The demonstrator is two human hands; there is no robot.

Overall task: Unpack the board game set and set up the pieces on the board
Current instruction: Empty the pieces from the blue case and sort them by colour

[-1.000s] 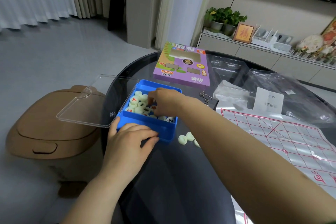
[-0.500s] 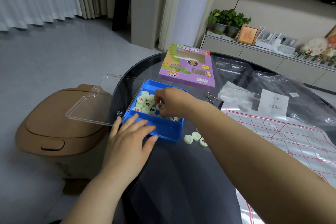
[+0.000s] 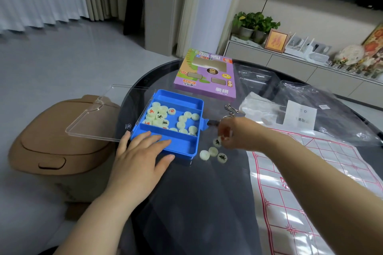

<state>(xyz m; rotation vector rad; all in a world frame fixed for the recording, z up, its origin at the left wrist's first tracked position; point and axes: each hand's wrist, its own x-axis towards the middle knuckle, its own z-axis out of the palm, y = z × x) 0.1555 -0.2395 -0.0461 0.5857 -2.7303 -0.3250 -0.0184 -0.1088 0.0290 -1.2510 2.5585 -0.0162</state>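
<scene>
A blue plastic tray point(image 3: 182, 147) sits on the dark glass table point(image 3: 196, 203), with several pale round game pieces point(image 3: 163, 117) in its middle compartment. Its clear lid point(image 3: 93, 114) hangs open to the left. My left hand point(image 3: 141, 157) lies flat on the tray's near rim, fingers straight. My right hand point(image 3: 234, 133) is just right of the tray, blurred, fingers curled round some pieces point(image 3: 224, 133) low over the table. Under it lies one piece point(image 3: 217, 142), and three more point(image 3: 213, 153) lie nearer me. The white board sheet point(image 3: 310, 182) with red grid lines is spread at right.
The purple game box point(image 3: 207, 76) lies beyond the tray. Clear plastic packaging point(image 3: 310, 97), a paper slip point(image 3: 300, 115) and a metal clip point(image 3: 230, 108) lie at the back right. A brown stool point(image 3: 51, 141) stands left of the table, under the lid.
My right hand has left the tray and moved right with some pieces, down over the table beside the loose ones. One more piece now lies there. My left hand stays on the tray.
</scene>
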